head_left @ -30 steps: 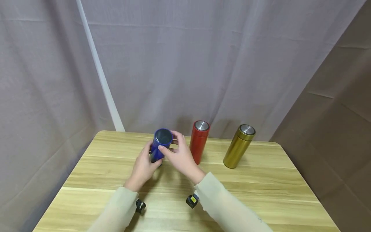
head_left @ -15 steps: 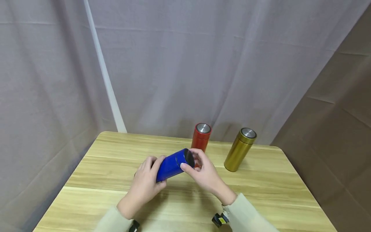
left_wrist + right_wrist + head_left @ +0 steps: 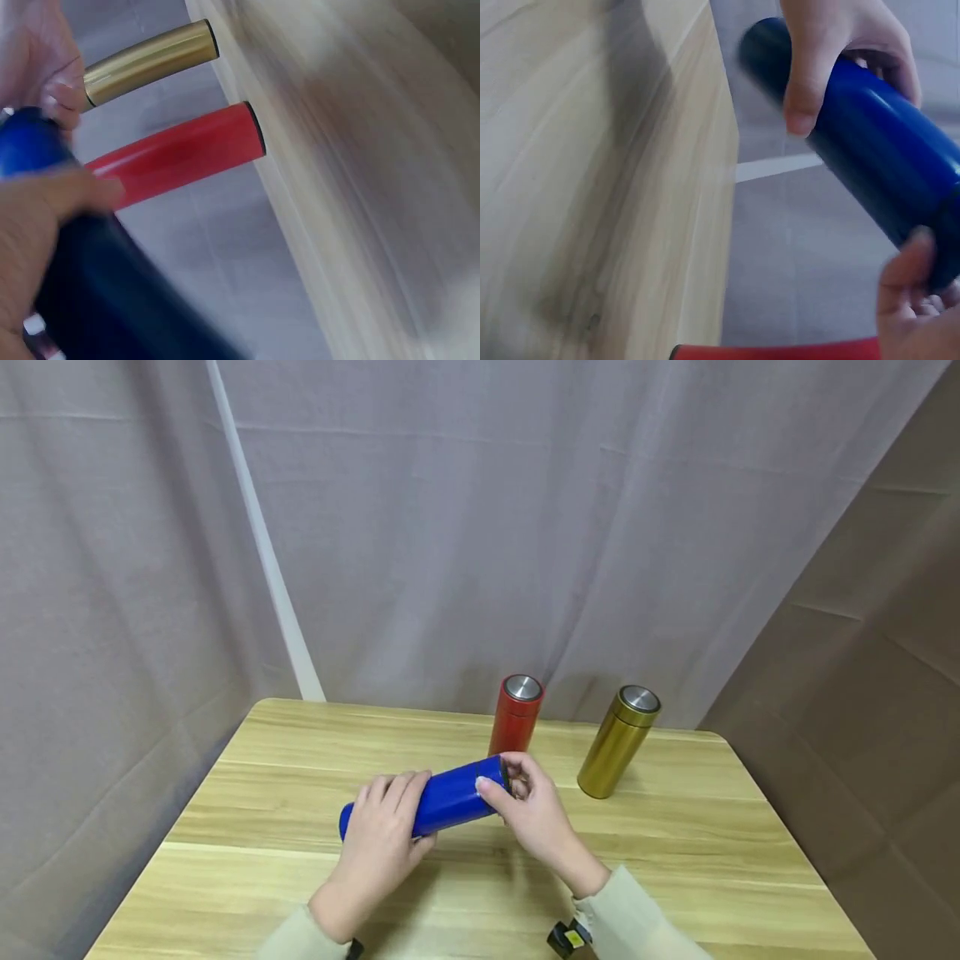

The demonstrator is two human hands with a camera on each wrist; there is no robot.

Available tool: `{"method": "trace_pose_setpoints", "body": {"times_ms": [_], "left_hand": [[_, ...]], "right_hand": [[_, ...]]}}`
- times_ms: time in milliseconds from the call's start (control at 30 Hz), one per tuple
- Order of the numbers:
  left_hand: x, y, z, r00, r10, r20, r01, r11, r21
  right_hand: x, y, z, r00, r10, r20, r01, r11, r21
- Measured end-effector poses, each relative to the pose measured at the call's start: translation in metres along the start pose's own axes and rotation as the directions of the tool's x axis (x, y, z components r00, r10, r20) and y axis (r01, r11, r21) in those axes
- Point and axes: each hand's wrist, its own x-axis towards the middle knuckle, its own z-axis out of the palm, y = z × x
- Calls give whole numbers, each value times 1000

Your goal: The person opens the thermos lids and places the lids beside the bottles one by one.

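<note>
Both hands hold a blue thermos bottle (image 3: 453,799), tilted nearly level above the table, its lid end to the right and slightly higher. The left hand (image 3: 381,839) wraps round the body near the base end. At the lid end, the right hand (image 3: 542,814) grips with the thumb on the near side; its other fingers are partly hidden behind the lid. In the right wrist view the bottle (image 3: 885,135) hangs apart from the table, the left hand (image 3: 829,49) curled round it.
A red thermos (image 3: 516,718) stands upright just behind the right hand, its lower part covered. Farther right stands a gold thermos (image 3: 618,742). The wooden table (image 3: 675,868) ends at grey curtains (image 3: 450,543) behind and a brownish cloth (image 3: 847,693) on the right.
The blue thermos has gone from upright to lying almost level, and moved right and toward the person. The right hand has shifted right with its lid end. Red and gold bottles stay put.
</note>
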Motion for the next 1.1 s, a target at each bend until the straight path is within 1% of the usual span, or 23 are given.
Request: {"method": "trace_pose_setpoints", "body": {"times_ms": [167,300,533,767,1100], "left_hand": [[-4,0,-2,999,24,-23,-26,995,-93],[-3,-1,-5,999,35,-39,-40,991,-131],[-3,-3,-6,999,31,-23,-34,990,-139],[-4,-3,-5,1000,11,9,-9,990,-144],[-1,-2,-7,999,-2,51,10,987,-158]], "right_hand": [[-9,-11,3,995,-92,-38,91,996,-17],[-12,-18,5,989,-138,-57,136,990,-27],[-12,-14,7,993,-104,-64,103,995,-17],[-11,-11,6,994,-88,-68,86,996,-22],[-11,-9,3,994,-97,-50,95,995,-35]]}}
